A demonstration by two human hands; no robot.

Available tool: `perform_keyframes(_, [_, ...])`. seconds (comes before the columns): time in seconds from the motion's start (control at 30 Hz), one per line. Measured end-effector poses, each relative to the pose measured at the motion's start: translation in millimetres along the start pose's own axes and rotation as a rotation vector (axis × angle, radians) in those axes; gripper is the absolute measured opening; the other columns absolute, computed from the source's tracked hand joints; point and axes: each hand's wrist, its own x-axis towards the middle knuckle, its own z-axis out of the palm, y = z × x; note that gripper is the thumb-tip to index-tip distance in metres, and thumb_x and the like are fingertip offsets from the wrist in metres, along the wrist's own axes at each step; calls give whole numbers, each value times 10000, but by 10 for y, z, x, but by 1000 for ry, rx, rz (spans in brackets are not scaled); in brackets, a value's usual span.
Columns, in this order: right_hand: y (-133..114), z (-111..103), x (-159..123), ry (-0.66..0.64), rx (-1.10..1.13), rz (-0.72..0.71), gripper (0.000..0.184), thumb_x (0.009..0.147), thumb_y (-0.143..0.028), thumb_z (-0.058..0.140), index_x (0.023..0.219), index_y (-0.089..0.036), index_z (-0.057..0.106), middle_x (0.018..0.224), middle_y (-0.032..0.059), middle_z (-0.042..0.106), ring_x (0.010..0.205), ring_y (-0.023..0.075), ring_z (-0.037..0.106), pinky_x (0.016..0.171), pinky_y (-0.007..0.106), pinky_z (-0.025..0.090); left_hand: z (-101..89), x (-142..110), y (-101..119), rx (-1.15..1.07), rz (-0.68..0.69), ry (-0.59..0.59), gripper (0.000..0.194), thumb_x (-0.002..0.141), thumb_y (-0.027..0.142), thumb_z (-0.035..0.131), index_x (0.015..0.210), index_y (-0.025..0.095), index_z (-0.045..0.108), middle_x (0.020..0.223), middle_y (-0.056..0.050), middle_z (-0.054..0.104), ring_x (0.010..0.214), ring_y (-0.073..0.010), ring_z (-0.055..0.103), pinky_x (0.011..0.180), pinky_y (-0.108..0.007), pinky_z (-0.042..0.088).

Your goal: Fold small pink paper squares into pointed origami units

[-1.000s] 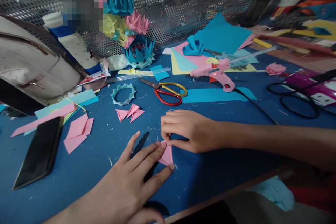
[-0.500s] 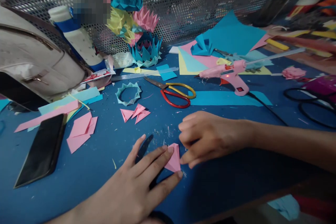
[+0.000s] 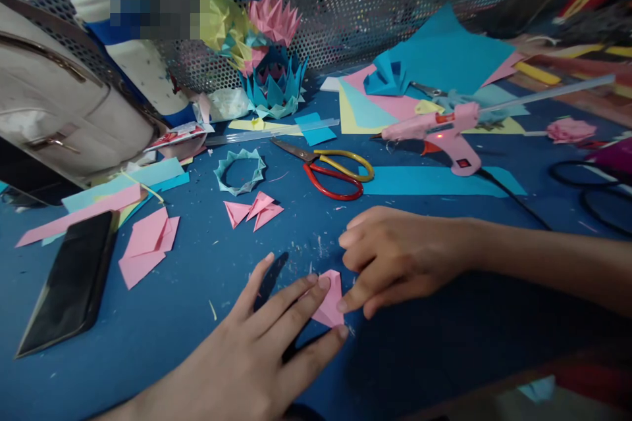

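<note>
A small folded pink paper piece (image 3: 330,299) lies on the blue table (image 3: 207,276) near the front edge. My left hand (image 3: 257,355) rests flat with fingers spread, its fingertips pressing the paper's left side. My right hand (image 3: 395,256) comes in from the right with fingers curled, and its fingertips press the paper's right edge. Several finished pink folded pieces (image 3: 253,209) lie a little farther back, beside a light blue paper ring (image 3: 239,171).
Red and yellow scissors (image 3: 330,174), a pink glue gun (image 3: 439,135) with its cord, and coloured paper sheets (image 3: 444,59) lie behind my hands. A black phone (image 3: 69,279) and pink paper scraps (image 3: 145,247) sit left. A white bag (image 3: 59,105), a bottle and paper flowers (image 3: 271,59) stand by the mesh wall.
My right hand drew back to the right off the paper's top and now presses its right edge. The left hand stayed on the paper. The view shifted slightly.
</note>
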Motion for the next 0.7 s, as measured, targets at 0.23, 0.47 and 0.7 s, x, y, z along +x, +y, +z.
perform_keyframes(0.23, [155,-53,-47,43,-60,40,242,1028,-371,539,1001,-258,752,639,-12,523,646,155,438,577,322,250,0,-24,18,-30,-2,-5,693,1042,636,235,1553,195,391,1508,-200,478,1445,-345,380,1196,-642,-62])
perform_keyframes(0.47, [7,20,9,168,-414,-122,255,1059,-254,465,965,-208,697,1000,29,692,914,161,572,666,333,352,-79,17,2,-47,18,-9,757,978,699,404,1520,172,441,1432,-190,551,1377,-338,471,1209,-628,-77])
perform_keyframes(0.7, [-115,50,48,142,-584,-240,320,1052,-157,399,897,-179,678,908,51,692,885,174,605,626,347,348,-103,0,20,-44,18,-45,734,999,676,387,1536,176,419,1437,-175,543,1390,-345,454,1206,-619,-107])
